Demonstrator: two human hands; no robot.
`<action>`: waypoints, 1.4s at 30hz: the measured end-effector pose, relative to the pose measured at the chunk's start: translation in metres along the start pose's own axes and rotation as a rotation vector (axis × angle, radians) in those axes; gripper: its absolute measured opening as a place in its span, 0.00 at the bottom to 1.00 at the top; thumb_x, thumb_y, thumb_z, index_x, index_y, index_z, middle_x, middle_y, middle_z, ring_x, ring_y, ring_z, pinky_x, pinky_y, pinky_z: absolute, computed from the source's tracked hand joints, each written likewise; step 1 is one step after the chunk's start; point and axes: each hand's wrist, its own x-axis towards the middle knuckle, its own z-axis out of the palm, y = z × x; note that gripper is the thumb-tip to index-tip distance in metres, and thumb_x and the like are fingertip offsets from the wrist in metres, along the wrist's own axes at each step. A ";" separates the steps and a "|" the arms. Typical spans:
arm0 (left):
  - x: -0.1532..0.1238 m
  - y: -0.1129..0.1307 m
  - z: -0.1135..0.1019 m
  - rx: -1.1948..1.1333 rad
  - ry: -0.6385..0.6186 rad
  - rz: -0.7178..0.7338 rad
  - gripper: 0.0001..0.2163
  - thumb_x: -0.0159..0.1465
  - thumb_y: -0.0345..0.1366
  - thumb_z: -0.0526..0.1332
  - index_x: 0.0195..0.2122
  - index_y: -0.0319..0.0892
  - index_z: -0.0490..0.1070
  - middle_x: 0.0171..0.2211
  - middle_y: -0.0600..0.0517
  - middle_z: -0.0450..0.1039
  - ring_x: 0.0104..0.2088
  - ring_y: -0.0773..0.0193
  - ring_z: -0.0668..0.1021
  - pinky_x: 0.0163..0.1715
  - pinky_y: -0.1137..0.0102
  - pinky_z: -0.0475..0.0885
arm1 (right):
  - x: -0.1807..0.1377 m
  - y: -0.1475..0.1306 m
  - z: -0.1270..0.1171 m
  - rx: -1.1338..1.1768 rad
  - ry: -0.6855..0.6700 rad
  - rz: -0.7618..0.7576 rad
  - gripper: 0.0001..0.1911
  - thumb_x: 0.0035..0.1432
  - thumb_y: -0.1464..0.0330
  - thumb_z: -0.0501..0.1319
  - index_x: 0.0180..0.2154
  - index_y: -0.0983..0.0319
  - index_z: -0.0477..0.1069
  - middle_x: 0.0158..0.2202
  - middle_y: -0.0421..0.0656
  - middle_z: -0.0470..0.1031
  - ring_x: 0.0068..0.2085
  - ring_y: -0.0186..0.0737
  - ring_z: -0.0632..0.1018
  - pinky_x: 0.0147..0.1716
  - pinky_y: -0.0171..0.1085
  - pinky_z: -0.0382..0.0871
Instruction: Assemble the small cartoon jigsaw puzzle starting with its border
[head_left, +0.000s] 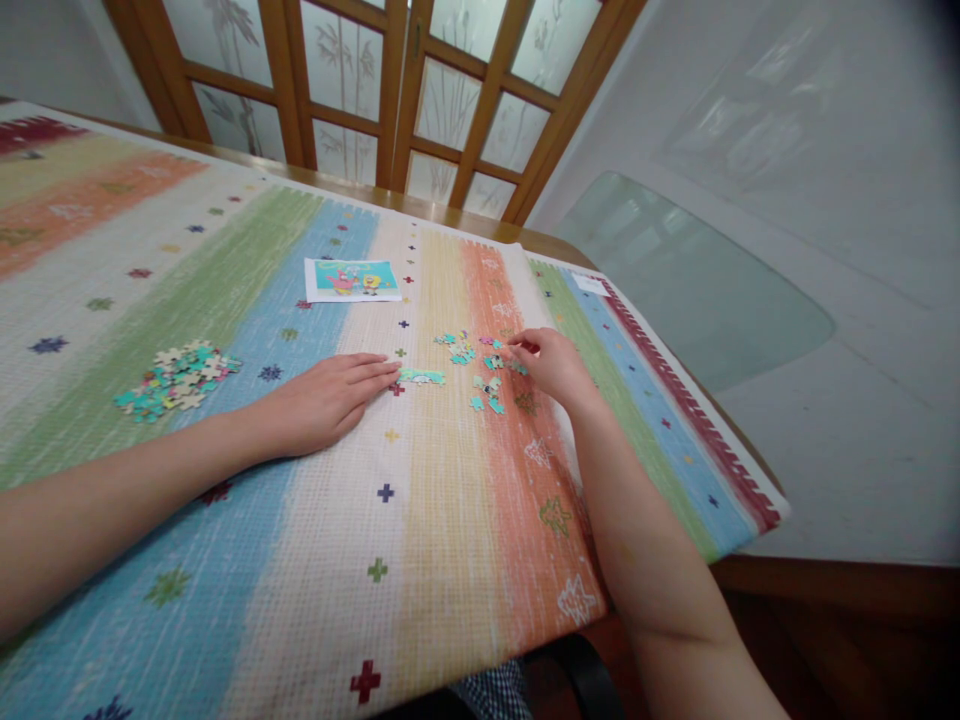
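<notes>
The left hand (330, 398) lies flat on the striped cloth (450, 540) that covers the desk (810, 578), with its fingers stretched out side by side and holding nothing. Its fingertips are just beside a joined strip (421, 377) of puzzle pieces near the middle of the desk. The right hand (553, 364) is closer to the right edge, and its fingertips are drawn together on a small piece (517, 352) at the border of the loose pieces (484, 385). I cannot tell if this piece is already lifted. The risk I see is mainly in the forearms: both rest low on the cloth, so a sideways move of the right wrist can sweep the loose pieces toward the right edge, and they are light enough to slide off. A push from the left fingertips can break the joined strip apart, because its links look weak. The cloth can also wrinkle or shift under the arms and disturb the pile (177, 379) toward the left edge. The picture card (352, 279) near the far edge seems safe.
</notes>
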 end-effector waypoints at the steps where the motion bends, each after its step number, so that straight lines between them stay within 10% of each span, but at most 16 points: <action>1: 0.000 0.000 0.000 0.005 -0.001 -0.001 0.26 0.70 0.33 0.47 0.69 0.39 0.62 0.71 0.48 0.60 0.71 0.59 0.62 0.71 0.60 0.54 | 0.000 0.001 -0.002 -0.006 0.012 0.018 0.12 0.59 0.72 0.60 0.39 0.59 0.83 0.39 0.49 0.82 0.40 0.48 0.78 0.40 0.44 0.68; 13: 0.000 0.000 0.001 0.012 0.004 0.007 0.26 0.71 0.33 0.47 0.69 0.39 0.62 0.71 0.49 0.60 0.71 0.59 0.62 0.71 0.61 0.53 | -0.004 0.009 -0.029 -0.198 -0.179 0.262 0.13 0.59 0.69 0.62 0.42 0.61 0.84 0.42 0.50 0.83 0.41 0.47 0.80 0.38 0.40 0.69; 42: -0.001 -0.001 0.000 0.020 -0.001 0.011 0.26 0.71 0.33 0.47 0.69 0.39 0.62 0.71 0.48 0.60 0.71 0.59 0.62 0.71 0.60 0.54 | -0.003 0.028 -0.030 0.056 -0.368 0.187 0.06 0.52 0.76 0.66 0.33 0.61 0.77 0.32 0.42 0.80 0.34 0.38 0.78 0.34 0.36 0.68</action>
